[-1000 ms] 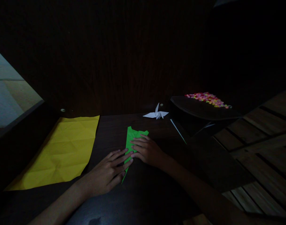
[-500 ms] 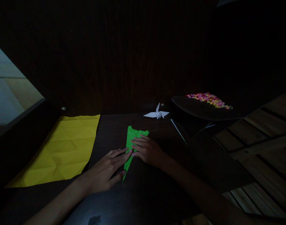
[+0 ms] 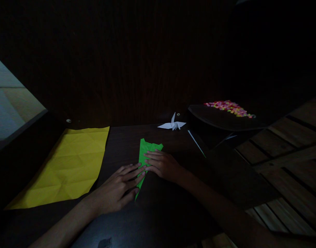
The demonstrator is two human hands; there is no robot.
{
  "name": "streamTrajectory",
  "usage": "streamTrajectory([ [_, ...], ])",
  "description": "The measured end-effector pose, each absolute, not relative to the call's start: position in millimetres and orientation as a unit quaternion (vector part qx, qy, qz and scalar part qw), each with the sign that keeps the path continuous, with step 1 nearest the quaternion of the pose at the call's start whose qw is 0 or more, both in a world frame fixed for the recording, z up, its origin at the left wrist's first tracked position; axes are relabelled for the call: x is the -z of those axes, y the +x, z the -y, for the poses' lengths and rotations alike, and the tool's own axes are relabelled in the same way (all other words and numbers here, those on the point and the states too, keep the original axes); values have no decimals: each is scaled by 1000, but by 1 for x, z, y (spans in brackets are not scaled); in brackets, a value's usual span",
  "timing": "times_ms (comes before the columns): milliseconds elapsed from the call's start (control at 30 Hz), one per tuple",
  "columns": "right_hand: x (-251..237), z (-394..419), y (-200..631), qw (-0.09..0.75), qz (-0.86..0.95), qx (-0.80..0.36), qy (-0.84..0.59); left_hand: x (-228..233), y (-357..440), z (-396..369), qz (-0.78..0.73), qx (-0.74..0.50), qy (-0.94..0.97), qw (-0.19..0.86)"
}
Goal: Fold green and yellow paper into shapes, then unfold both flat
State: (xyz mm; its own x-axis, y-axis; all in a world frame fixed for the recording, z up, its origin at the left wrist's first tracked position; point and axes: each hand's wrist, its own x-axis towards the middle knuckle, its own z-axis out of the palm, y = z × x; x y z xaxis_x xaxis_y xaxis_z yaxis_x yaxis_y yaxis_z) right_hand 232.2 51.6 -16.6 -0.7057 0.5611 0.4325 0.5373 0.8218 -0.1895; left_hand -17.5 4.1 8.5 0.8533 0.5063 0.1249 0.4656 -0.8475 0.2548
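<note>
A folded sheet of green paper (image 3: 143, 150) lies flat on the dark wooden tabletop (image 3: 127, 137), its narrow point towards me. My left hand (image 3: 119, 187) rests with spread fingers on the paper's lower left edge. On its right side lies my right hand (image 3: 164, 164), fingers stretched out flat and pressing on the paper. The fingertips of both hands nearly meet over the middle of the sheet. Part of the paper is hidden beneath them. Behind it stands a white origami crane (image 3: 172, 125).
A creased yellow paper sheet (image 3: 77, 162) covers the table's left side. A thin white-and-green strip (image 3: 196, 143) lies to the right. Small pink, red and yellow pieces (image 3: 230, 107) are heaped on a dark curved shelf (image 3: 212, 117). A dark wooden panel (image 3: 137, 69) rises behind.
My left fingers have shifted slightly over the green paper, with the index finger a little more apart. The whole view has moved very slightly; the other things lie as before.
</note>
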Motion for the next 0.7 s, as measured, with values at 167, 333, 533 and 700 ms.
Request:
streamTrajectory([
  [167,15,-53,233,242,925,-36,-292,-7,-17,-2,-259,-82,960,72],
  [333,14,-54,234,239,926,-46,-288,-6,-15,0,-263,-91,958,65],
  [533,14,-53,235,238,923,-64,-294,-9,-15,-2,-257,-100,955,109],
  [700,13,-51,235,238,921,-82,-298,-10,-14,-3,-270,-112,947,134],
])
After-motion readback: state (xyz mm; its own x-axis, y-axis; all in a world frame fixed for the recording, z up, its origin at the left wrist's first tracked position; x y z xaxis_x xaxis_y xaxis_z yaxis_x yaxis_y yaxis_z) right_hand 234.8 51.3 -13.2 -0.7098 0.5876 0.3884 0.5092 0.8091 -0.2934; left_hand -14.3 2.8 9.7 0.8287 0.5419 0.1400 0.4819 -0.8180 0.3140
